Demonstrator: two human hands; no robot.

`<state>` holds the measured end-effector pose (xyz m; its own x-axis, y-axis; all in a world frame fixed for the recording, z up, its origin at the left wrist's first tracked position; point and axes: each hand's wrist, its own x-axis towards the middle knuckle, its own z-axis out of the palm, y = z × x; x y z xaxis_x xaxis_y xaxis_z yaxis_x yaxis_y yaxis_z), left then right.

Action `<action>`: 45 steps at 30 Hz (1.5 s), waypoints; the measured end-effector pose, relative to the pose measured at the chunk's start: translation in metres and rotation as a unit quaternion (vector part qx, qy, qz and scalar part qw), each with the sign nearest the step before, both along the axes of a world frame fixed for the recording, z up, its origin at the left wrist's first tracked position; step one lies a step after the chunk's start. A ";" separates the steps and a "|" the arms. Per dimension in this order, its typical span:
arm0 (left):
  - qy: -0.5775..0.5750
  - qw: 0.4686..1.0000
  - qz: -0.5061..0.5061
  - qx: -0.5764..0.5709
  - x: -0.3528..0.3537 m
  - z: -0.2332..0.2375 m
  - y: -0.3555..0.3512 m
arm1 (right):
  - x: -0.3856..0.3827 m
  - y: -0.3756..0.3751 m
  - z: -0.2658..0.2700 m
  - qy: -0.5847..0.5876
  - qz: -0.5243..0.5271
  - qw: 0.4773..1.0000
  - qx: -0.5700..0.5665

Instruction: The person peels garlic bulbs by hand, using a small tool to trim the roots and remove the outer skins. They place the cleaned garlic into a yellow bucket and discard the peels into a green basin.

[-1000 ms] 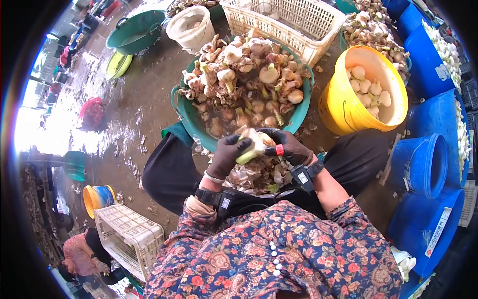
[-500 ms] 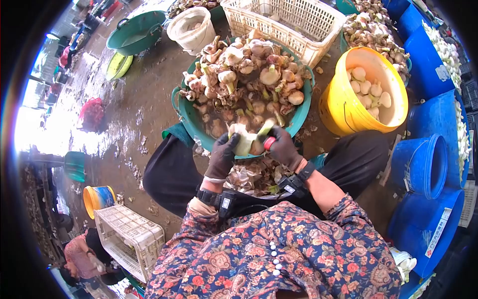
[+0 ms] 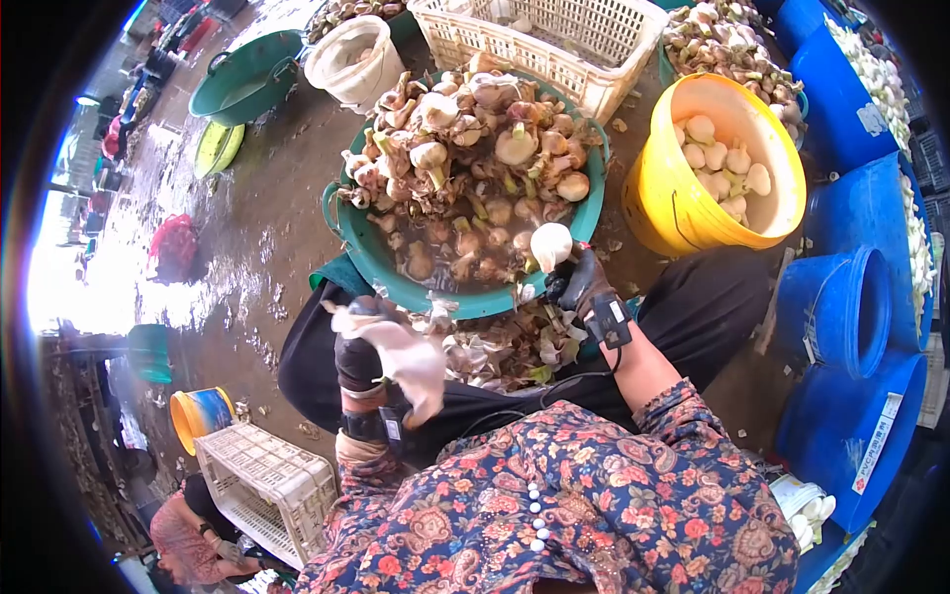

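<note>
My right hand (image 3: 586,282), in a dark glove, is closed around a peeled white garlic bulb (image 3: 551,245) at the near right rim of a green basin (image 3: 450,303). Unpeeled garlic bulbs (image 3: 428,155) are heaped at the basin's far side, with others in murky water nearer me. My left hand (image 3: 358,348), also gloved, is left of the basin's near edge. From it hangs a pale strip of garlic skin (image 3: 411,364), blurred by motion; the fingers are partly hidden. Shed skins (image 3: 510,348) lie between my legs.
A yellow bucket (image 3: 643,208) holding peeled bulbs stands right of the basin. Beyond the basin are a cream crate (image 3: 594,84) and a white bucket (image 3: 346,74). Blue tubs (image 3: 841,436) line the right side. Another person (image 3: 188,535) is at lower left, near a crate (image 3: 267,445).
My hands have moved apart from the basin's near rim. The left has drawn back toward me with the skin, while the right has shifted right with the bared bulb.
</note>
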<state>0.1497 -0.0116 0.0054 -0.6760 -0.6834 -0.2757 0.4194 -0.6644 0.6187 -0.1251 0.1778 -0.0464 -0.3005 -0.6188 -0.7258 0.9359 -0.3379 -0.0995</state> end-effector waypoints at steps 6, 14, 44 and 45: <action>-0.350 0.711 -0.354 -0.496 -0.108 0.015 0.014 | -0.005 -0.014 -0.024 0.097 0.070 0.992 -0.042; -0.150 0.953 -0.222 0.140 -0.134 -0.069 0.045 | 0.007 -0.008 0.002 0.046 0.070 0.989 -0.122; -0.527 0.556 -0.309 -0.563 -0.136 -0.077 -0.012 | -0.062 0.009 0.072 0.164 -0.038 0.868 -0.468; -0.512 0.489 -0.355 -0.610 -0.141 -0.100 -0.024 | -0.064 0.008 0.064 0.198 0.005 0.917 -0.345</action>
